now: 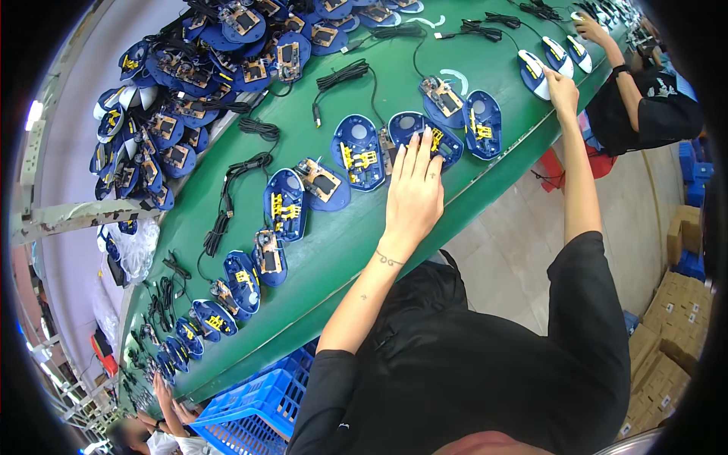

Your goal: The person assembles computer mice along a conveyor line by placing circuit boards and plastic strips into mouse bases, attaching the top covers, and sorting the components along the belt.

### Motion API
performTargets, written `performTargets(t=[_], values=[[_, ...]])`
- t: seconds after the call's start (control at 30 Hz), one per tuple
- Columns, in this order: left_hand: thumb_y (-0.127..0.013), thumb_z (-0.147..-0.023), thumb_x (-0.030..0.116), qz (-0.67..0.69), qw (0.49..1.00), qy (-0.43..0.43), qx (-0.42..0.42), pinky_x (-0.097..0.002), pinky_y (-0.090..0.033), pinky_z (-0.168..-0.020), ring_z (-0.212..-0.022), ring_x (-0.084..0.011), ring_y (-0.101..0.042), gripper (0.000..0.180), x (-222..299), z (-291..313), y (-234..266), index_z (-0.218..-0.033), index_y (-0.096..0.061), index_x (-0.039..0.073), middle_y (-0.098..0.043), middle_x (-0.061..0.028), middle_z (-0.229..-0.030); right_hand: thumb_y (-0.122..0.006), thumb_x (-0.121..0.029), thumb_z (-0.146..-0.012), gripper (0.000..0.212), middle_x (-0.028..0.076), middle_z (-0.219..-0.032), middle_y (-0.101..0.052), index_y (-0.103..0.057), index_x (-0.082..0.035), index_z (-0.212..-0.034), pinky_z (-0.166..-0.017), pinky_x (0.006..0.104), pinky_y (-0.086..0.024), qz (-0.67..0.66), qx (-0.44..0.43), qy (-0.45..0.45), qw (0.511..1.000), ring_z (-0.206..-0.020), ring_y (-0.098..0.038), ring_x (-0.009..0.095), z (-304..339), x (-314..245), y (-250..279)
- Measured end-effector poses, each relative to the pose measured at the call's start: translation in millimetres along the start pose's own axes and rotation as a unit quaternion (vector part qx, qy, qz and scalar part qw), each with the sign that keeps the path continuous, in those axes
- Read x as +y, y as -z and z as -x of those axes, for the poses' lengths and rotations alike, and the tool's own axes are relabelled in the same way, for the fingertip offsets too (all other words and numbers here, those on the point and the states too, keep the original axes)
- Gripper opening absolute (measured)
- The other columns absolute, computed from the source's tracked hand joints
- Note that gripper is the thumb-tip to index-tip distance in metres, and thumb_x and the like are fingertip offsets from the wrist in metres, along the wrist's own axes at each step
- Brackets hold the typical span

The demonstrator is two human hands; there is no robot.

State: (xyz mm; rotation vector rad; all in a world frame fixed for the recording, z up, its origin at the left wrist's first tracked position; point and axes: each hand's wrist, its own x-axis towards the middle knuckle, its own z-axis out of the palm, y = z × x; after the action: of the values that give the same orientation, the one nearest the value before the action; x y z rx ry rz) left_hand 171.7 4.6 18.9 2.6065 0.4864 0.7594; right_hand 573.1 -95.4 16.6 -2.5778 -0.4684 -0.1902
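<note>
My left hand (414, 189) lies with fingers stretched out over a dark blue mouse top shell (449, 144) with yellow parts inside. The fingers cover part of that shell, and its thumb is hidden. Beside it are another open shell (358, 154) and a mouse base with a brown circuit board (442, 98). A third shell (483, 125) sits just to the right. My right hand (563, 92) reaches far right, its fingers closed at the edge of a closed white-and-blue computer mouse (534, 76) lying on the green belt.
A large pile of mouse bases with cables (197, 76) lies beyond the green belt (364, 258). More open mice run down the belt's left. A co-worker's hand (591, 28) is at the far right, another (163, 394) at lower left. A blue crate (258, 402) stands below the belt.
</note>
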Motion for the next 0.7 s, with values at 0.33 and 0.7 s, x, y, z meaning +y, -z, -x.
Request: performTargets(t=[0.33,0.7], values=[[-0.062,-0.082,0.001,0.025,1.0,0.0,0.001,-0.0469,-0.032,-0.113,-0.138,-0.0348,-0.038,0.034,-3,10,-3,-0.116,-0.06,-0.001,-0.039,-0.0207,-0.149,-0.065,-0.048,-0.087,0.066,0.026,-0.118,-0.061,-0.053,0.004,-0.126,-0.096,0.0474,-0.044,0.092,0.058,0.112,0.988,-0.111,-0.056,0.042,36,-18,-27],[-0.062,-0.081,0.0,0.058,0.998,0.001,-0.012,-0.0475,-0.032,-0.112,-0.139,-0.0353,-0.037,0.038,-8,14,1,-0.118,-0.059,-0.002,-0.036,-0.0199,-0.151,-0.071,-0.054,-0.079,0.09,0.027,-0.135,-0.05,-0.038,0.004,-0.141,-0.107,0.0458,-0.035,0.021,-0.002,0.17,0.985,-0.127,-0.043,0.041,29,2,-28]])
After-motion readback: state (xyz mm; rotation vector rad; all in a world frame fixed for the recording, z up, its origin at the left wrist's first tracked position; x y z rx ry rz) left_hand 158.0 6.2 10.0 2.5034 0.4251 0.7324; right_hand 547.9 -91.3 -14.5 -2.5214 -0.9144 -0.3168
